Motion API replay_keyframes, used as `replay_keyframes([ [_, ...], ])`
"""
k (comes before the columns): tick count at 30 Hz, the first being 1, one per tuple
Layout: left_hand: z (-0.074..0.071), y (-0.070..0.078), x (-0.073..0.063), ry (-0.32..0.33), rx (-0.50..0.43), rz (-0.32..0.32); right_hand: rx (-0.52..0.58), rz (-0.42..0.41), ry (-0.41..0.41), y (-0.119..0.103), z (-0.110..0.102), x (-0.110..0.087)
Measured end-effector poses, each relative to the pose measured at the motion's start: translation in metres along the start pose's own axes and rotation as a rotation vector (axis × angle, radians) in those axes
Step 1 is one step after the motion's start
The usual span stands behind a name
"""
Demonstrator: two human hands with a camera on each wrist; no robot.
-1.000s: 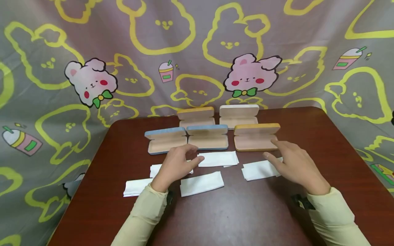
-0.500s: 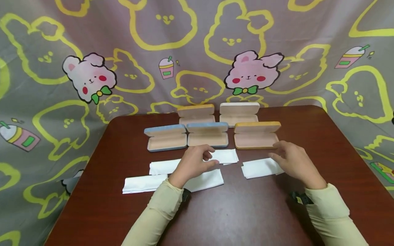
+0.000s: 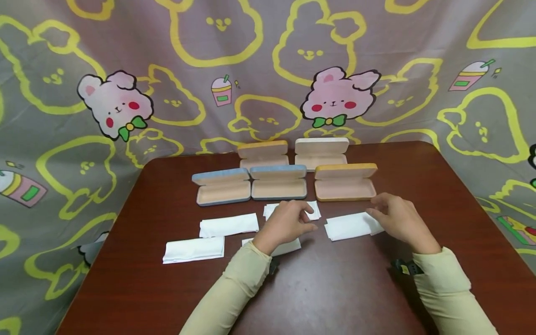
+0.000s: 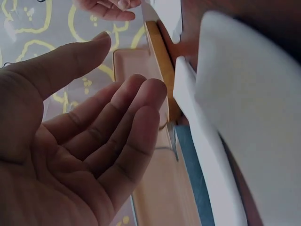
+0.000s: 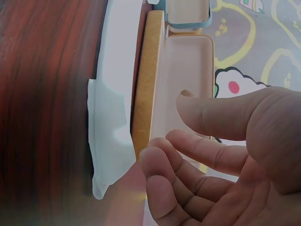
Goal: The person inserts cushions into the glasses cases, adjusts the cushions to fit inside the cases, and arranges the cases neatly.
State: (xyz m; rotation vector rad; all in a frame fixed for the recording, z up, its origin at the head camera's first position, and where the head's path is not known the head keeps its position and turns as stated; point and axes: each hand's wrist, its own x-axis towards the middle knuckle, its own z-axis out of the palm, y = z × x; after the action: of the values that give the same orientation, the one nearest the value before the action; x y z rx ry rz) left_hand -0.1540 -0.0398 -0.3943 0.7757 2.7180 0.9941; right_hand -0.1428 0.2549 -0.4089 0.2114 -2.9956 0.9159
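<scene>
My left hand (image 3: 288,224), fingers loosely bent and holding nothing, hovers above two folded white cloths. It partly hides the back cloth (image 3: 313,210) and the front cloth (image 3: 289,247). In the left wrist view nothing lies between the thumb and fingers (image 4: 134,136). My right hand (image 3: 399,218) hangs relaxed at the right end of another folded white cloth (image 3: 351,225). The right wrist view shows that cloth (image 5: 113,103) apart from the fingertips. Just behind it stands an orange glasses case (image 3: 345,190), its lid raised.
Two blue glasses cases (image 3: 224,191) (image 3: 278,189), another orange case (image 3: 264,163) and a white case (image 3: 321,160) stand with lids up at the back. Two more folded cloths (image 3: 229,225) (image 3: 193,250) lie at the left of the brown table (image 3: 343,298). A patterned curtain (image 3: 259,56) hangs behind.
My left hand has moved to the right across the cloths, uncovering the two on the left. My right hand has stayed near the right cloth, its fingers drawing somewhat closer together.
</scene>
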Motion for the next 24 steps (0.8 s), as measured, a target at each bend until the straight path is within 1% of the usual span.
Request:
replay_keyframes([
  [4, 0.008, 0.004, 0.006, -0.011, 0.013, -0.021, 0.007, 0.024, -0.017, 0.003, 0.001, 0.001],
  [9, 0.019, 0.009, 0.013, -0.024, 0.057, -0.040, -0.002, 0.049, -0.030, 0.009, 0.002, -0.001],
  [13, 0.029, 0.012, 0.022, -0.013, 0.105, -0.058, -0.007, 0.070, -0.038, 0.013, 0.001, -0.001],
  [19, 0.043, 0.015, 0.030, 0.002, 0.220, -0.095, 0.000, 0.107, -0.052, 0.019, -0.001, -0.002],
  [24, 0.048, 0.016, 0.034, 0.009, 0.240, -0.116, -0.009, 0.117, -0.062, 0.022, -0.001, 0.000],
])
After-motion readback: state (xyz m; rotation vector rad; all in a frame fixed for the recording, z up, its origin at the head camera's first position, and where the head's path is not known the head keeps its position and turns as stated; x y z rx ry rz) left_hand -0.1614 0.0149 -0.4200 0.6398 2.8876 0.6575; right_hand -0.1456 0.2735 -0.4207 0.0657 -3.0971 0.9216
